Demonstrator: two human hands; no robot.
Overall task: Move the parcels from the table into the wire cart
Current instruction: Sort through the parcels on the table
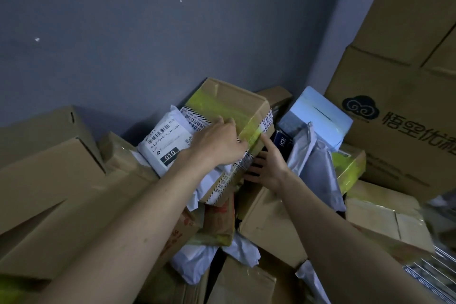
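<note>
A brown cardboard box [232, 103] with yellow-green tape and a striped white label lies tilted on top of a heap of parcels against the grey wall. My left hand [219, 142] lies over its near top face, fingers spread across the tape. My right hand [267, 166] holds its lower right corner from beneath, forefinger stretched up along the edge. A white mailer bag [165, 140] with a barcode label and "010" lies just left of the box, partly under my left wrist. Bright metal wires of the cart [434, 269] show at the lower right edge.
Large plain cartons [49, 180] crowd the left. A tall printed carton stack [404, 106] rises on the right. A pale blue box [318, 113], grey plastic bags [313, 163] and a yellow-taped box [350, 168] sit right of my hands. More boxes [271, 222] and white bags lie below.
</note>
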